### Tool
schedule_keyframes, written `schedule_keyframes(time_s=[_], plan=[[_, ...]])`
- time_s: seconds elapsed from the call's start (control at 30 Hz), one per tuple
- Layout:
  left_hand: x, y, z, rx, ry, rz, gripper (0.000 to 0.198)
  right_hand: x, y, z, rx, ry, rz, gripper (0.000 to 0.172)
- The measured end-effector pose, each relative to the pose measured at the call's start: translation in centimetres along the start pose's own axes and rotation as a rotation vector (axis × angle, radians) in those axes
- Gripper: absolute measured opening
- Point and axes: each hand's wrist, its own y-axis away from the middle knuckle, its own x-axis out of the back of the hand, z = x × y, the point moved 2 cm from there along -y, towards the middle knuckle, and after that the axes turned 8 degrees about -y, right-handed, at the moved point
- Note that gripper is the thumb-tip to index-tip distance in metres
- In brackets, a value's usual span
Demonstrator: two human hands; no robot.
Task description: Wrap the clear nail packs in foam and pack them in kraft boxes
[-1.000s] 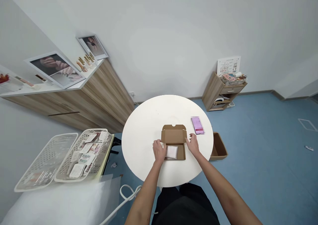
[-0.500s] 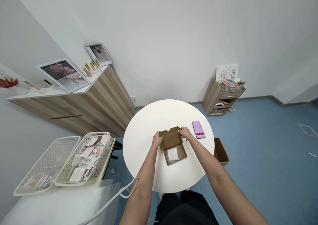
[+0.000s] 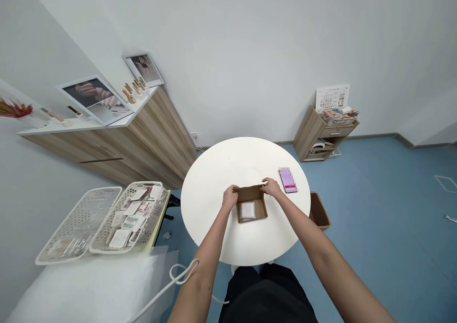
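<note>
A small brown cardboard box (image 3: 261, 210) sits on the round white table (image 3: 214, 171) with its lid raised. Inside its tray lies a flat white packet (image 3: 247, 210) in what looks like clear wrap. My left hand (image 3: 230, 197) grips the left edge of the lid, fingers closed on it. At the opposite edge, my right hand (image 3: 270, 187) pinches the lid's right corner. Right of the box, beyond my right hand, lies a purple phone-shaped item (image 3: 287, 179), partly pixelated.
Left of me are two white plastic baskets (image 3: 96, 220), one full of cards and packets. A brown bin (image 3: 319, 210) stands on the floor by the table's right side. A wooden cabinet (image 3: 157, 137) borders the left. A white cable (image 3: 160, 292) crosses near my left forearm.
The lid has swung upward from leaning back and looks shorter from here. Both hands have moved with it, still at its two sides. My view has shifted slightly.
</note>
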Motion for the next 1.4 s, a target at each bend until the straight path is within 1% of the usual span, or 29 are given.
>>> schedule_keyframes(time_s=[0.2,0.27,0.33,0.43,0.5,0.63,0.9,1.13,1.2,1.27,1.33,1.4], plan=[[-1.1,4.0,-1.0,-0.106,0.051,0.067,0.04,-0.7,2.8,1.3,0.095,0.056,0.007,0.025],[-1.7,5.4,-1.6,-0.145,0.081,0.099,0.045,-1.1,3.8,2.4,0.135,0.043,0.028,0.027],[-2.4,6.6,-2.2,-0.162,0.109,0.127,0.05,-1.7,4.7,3.6,0.141,0.003,0.053,0.03],[-3.2,7.7,-2.8,-0.129,0.117,0.16,0.055,-2.4,5.7,5.2,0.11,-0.049,0.082,0.037],[-3.4,7.8,-2.8,-0.11,0.111,0.173,0.055,-2.6,6.0,5.6,0.105,-0.061,0.09,0.039],[-3.4,7.2,-2.5,-0.068,0.112,0.159,0.053,-2.4,6.1,5.5,0.106,-0.06,0.086,0.04],[-3.2,7.4,-2.8,-0.07,0.117,0.139,0.046,-2.2,6.4,5.6,0.129,-0.027,0.085,0.038],[-2.4,6.1,-2.0,0.077,0.115,0.073,0.04,-1.7,5.8,4.5,0.173,0.015,0.081,0.038],[-2.3,6.1,-2.1,0.054,0.082,0.052,0.04,-1.8,5.8,4.5,0.168,0.013,0.069,0.038],[-2.4,6.4,-2.5,-0.014,0.052,0.042,0.047,-2.0,6.0,5.0,0.149,0.008,0.057,0.04],[-2.7,7.0,-3.5,-0.088,0.022,0.046,0.057,-2.5,6.6,5.7,0.142,0.025,0.053,0.045],[-3.3,7.8,-4.8,-0.154,-0.019,0.048,0.065,-3.2,7.4,6.8,0.167,0.056,0.057,0.051]])
